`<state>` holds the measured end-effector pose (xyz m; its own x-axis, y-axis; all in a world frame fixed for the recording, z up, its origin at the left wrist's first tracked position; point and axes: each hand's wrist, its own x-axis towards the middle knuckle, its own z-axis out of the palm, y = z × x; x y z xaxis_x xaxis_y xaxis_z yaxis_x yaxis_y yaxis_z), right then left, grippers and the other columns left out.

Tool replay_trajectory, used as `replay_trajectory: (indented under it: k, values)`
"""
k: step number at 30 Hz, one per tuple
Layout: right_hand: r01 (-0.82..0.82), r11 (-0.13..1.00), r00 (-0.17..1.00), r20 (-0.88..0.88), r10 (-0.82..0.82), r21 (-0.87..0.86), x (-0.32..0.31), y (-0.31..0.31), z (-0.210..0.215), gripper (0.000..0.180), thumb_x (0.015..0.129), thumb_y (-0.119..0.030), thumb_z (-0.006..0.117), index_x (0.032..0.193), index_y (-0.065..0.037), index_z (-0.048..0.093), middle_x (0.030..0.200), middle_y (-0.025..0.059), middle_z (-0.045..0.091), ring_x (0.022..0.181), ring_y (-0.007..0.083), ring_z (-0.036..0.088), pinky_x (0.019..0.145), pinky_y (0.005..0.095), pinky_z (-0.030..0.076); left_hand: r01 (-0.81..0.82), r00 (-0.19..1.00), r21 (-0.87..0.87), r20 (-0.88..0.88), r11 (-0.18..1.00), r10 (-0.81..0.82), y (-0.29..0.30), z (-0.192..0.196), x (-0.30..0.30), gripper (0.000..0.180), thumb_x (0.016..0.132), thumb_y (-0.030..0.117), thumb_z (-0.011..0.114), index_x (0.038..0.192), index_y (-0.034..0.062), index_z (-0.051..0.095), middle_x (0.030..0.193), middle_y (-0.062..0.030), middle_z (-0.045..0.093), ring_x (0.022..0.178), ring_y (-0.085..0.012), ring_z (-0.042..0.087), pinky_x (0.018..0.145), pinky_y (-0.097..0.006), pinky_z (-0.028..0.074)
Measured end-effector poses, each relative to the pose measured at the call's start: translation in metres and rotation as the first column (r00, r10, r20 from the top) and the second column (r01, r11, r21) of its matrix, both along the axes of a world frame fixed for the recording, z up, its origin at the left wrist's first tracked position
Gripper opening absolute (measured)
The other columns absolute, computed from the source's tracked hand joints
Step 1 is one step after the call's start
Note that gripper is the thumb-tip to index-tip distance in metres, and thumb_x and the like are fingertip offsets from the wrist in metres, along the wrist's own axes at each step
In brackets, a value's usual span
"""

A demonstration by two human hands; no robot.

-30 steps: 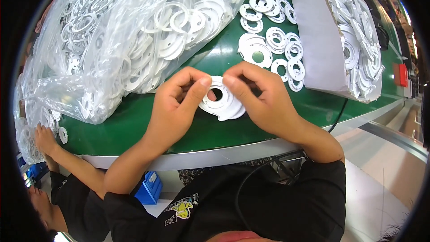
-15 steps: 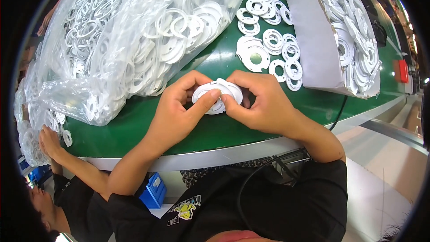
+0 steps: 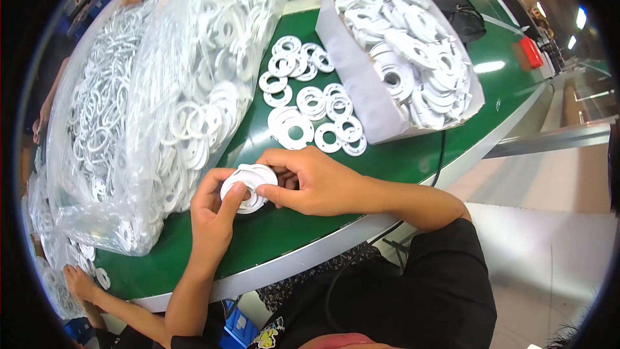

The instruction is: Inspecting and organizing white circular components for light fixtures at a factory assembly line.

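Note:
Above the near part of the green table I hold a white plastic ring part [image 3: 261,174] between both hands. It is round and has a central hole, and its face is tilted toward me. My left hand [image 3: 213,201] grips its left side, thumb pressed on the face near the hole. From the right, my right hand [image 3: 313,181] pinches the other edge, its thumb on the face and its fingers behind. It may be two pieces stacked together; the fingers hide part of the rim, so I cannot tell.
Large clear plastic bags [image 3: 174,84] of white rings fill the left. Loose white rings [image 3: 311,102] lie beyond my hands. A white carton [image 3: 361,94] of ring parts stands to the right, a black cable [image 3: 442,155] below it. A co-worker's hand [image 3: 79,282] is at lower left.
The view has swung, so the table things sit further left. Both hands still hold the ring part, which now shows its face and central hole more fully.

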<state>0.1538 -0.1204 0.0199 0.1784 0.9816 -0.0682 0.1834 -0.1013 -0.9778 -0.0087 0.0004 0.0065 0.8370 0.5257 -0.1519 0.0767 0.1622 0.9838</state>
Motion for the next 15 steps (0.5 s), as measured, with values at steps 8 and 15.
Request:
replay_trajectory:
  k: [8, 15]
  values:
    - [0.444, 0.31, 0.136, 0.279, -0.951, 0.841, 0.057, -0.028, 0.061, 0.034, 0.084, -0.007, 0.061, 0.116, 0.001, 0.056, 0.097, 0.0153, 0.064, 0.077, 0.0268, 0.062, 0.071, 0.0321, 0.05, 0.075, 0.997, -0.021, 0.009, 0.997, -0.075, 0.004, -0.012, 0.002, 0.03, 0.096, 0.015, 0.048, 0.12, -0.0023, 0.046, 0.091, -0.007, 0.054, 0.083, -0.0136, 0.056, 0.071, -0.026, 0.048]
    - [0.26, 0.222, -0.33, 0.303, -0.894, 0.94, 0.089, -0.041, 0.061, 0.029, 0.082, -0.002, 0.06, 0.11, 0.002, 0.059, 0.099, 0.0143, 0.063, 0.088, 0.0268, 0.06, 0.078, 0.0331, 0.047, 0.117, 0.992, -0.032, 0.041, 0.993, -0.115, 0.0, -0.012, 0.006, 0.028, 0.095, 0.013, 0.05, 0.119, -0.0013, 0.047, 0.092, -0.0066, 0.054, 0.083, -0.0122, 0.055, 0.072, -0.024, 0.046]
